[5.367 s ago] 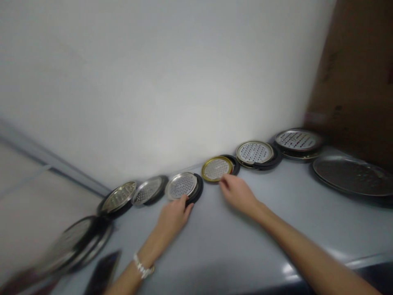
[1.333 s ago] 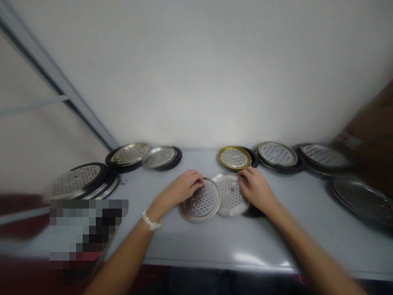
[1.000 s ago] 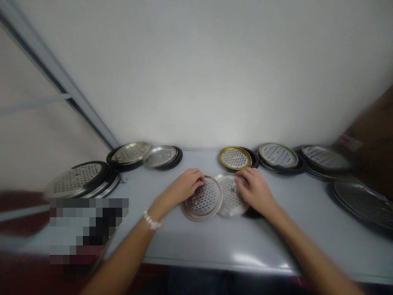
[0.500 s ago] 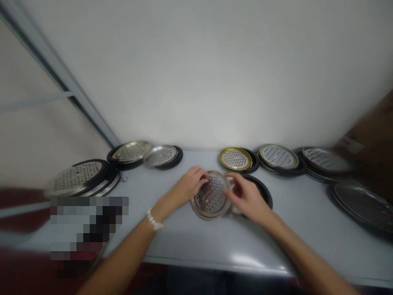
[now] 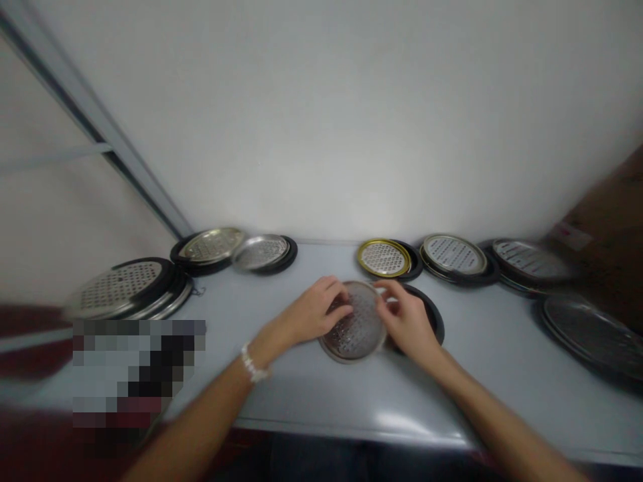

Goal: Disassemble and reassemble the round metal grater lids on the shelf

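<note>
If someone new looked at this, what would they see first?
Probably the left hand and right hand at a round metal plate, mid-table. Next, perhaps the yellow-rimmed plate beyond them near the wall, because its color stands out. The white bracelet on the left wrist catches the eye too.

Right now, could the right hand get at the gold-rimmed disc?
Probably yes: the gold-rimmed disc lies just beyond the right hand, with nothing visible between them.

Free tabletop (image 5: 311,398) before perforated disc (image 5: 359,340), with black ring (image 5: 436,319) as rightward obstacle.
</note>
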`<state>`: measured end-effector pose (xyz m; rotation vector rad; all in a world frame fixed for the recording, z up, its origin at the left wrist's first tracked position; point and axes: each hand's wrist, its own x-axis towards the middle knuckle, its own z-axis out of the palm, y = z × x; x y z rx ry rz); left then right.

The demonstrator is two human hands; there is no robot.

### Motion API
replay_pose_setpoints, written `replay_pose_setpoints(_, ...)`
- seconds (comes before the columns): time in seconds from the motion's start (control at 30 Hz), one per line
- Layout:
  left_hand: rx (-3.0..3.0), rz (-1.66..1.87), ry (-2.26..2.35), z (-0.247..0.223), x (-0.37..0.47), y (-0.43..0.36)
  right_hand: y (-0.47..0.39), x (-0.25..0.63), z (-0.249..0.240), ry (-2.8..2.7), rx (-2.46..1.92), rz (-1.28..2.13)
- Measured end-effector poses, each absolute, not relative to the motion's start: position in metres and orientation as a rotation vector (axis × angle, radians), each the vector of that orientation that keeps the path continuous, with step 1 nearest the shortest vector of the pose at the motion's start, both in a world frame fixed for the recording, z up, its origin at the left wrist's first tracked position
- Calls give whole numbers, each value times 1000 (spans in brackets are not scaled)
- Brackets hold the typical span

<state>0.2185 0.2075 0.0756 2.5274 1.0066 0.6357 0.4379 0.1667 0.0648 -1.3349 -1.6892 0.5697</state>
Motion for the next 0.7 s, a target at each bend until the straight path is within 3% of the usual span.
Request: replay_pose_setpoints(0.7, 2304, 934, 990, 79, 217, 213, 172, 445, 69, -1525, -1339, 642)
